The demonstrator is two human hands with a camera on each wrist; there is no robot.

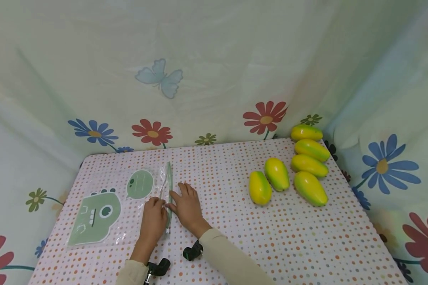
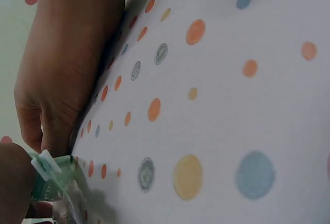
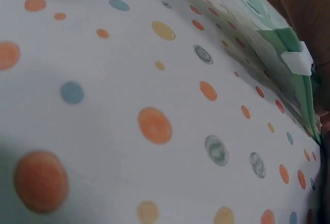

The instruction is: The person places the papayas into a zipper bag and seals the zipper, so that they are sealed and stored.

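A clear plastic zip bag [image 1: 107,227] printed with a green dinosaur and a round green speech bubble lies flat on the left of the table, its green zip strip [image 1: 169,178] toward the right. My left hand [image 1: 153,219] grips the bag's edge near the middle of the strip, fingers curled. From the other side, my right hand [image 1: 188,208] pinches the same strip with thumb and forefinger, the other fingers stretched away. A white slider [image 3: 298,59] sits on the strip beside the hands, also visible in the left wrist view. Part of the strip is hidden under the fingers.
Several yellow-green mangoes lie on the right of the dotted table [image 1: 228,233]: two side by side, one being a mango [image 1: 259,188], and a column with a front mango [image 1: 310,189] along the right edge. Flowered curtains [image 1: 214,79] enclose the back and sides.
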